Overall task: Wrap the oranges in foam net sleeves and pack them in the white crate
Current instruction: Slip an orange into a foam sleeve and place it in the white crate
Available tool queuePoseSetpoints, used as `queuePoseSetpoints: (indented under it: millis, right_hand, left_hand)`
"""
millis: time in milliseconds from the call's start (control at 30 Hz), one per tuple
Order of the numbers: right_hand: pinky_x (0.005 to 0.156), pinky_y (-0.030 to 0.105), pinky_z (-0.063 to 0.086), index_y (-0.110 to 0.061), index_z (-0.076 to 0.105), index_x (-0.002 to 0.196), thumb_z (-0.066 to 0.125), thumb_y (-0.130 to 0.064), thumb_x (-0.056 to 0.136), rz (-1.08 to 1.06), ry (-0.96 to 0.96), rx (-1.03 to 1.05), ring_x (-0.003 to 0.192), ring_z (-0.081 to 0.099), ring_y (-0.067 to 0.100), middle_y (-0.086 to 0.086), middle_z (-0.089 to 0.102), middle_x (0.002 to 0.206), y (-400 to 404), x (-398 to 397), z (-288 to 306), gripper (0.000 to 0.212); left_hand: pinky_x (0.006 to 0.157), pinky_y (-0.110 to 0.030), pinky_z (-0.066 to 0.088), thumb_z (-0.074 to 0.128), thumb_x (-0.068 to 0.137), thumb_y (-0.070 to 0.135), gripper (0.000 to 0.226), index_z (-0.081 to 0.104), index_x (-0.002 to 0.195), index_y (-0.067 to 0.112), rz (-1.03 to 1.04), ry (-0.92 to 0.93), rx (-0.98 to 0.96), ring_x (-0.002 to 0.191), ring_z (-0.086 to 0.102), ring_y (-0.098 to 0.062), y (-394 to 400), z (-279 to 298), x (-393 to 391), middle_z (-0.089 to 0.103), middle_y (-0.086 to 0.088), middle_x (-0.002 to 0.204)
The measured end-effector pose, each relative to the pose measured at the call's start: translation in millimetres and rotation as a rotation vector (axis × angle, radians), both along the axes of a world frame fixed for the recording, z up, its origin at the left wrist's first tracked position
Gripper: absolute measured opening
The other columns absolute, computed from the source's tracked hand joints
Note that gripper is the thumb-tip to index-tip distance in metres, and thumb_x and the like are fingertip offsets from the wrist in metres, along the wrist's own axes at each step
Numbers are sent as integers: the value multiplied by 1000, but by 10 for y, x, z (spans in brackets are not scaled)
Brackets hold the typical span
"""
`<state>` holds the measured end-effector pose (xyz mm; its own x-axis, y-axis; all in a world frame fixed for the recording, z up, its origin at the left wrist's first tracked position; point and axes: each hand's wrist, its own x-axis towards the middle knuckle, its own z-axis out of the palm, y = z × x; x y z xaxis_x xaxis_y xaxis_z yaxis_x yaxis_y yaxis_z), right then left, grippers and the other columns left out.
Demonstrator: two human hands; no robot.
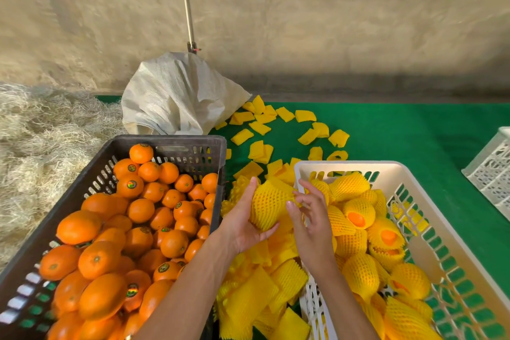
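Between the dark crate point(116, 152) of bare oranges point(140, 210) and the white crate point(347, 167), a person's left hand point(242, 221) cups a sleeved orange point(269, 205), fingers and thumb curled around its yellow foam net. Just beside the white crate's near-left rim, the right hand point(311, 218) hovers with fingers loosely spread, grasping nothing. Wrapped oranges point(358, 211) already fill the white crate, and spare net sleeves point(265, 281) lie heaped against its left wall.

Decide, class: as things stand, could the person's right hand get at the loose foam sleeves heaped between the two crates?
Probably yes. The right hand is open and holds nothing, and the loose foam sleeves lie uncovered just below it, beside the white crate. Only the left hand, holding a wrapped orange, is close by.
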<state>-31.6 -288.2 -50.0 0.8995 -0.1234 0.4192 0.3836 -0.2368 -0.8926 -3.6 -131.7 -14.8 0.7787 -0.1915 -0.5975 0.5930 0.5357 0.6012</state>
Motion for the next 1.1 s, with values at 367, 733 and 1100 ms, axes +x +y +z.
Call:
queuePoseSetpoints:
  millis: [367, 733, 1100]
  right_hand:
    - [107, 34, 44, -7, 56, 124, 53, -19, 102, -301, -383, -145, 139, 49, 23, 7, 53, 147, 89, -96, 195, 26]
    - [103, 47, 47, -2, 64, 117, 52, -11, 97, -315, -532, -255, 130, 56, 25, 9, 61, 139, 209, -91, 358, 25]
    - [117, 40, 35, -25, 24, 161, 56, -50, 101, 363, 505, -740, 151, 30, 26, 4, 32, 164, 260, -17, -216, 72]
  left_hand:
    - [93, -44, 60, 49, 106, 46, 41, 61, 134, 19, -124, -156, 45, 121, 67, -30, -266, 138, -66, 72, -7, 126]
    - [68, -32, 42, 54, 91, 31, 24, 63, 78, 14, -337, -1002, 569, 74, 54, -14, -664, 182, -225, 60, 8, 74]
    - [102, -34, 49, 57, 104, 19, 26, 69, 126, 11, -118, -941, 1419, 121, 58, -18, 629, 134, 217, 66, -5, 127]
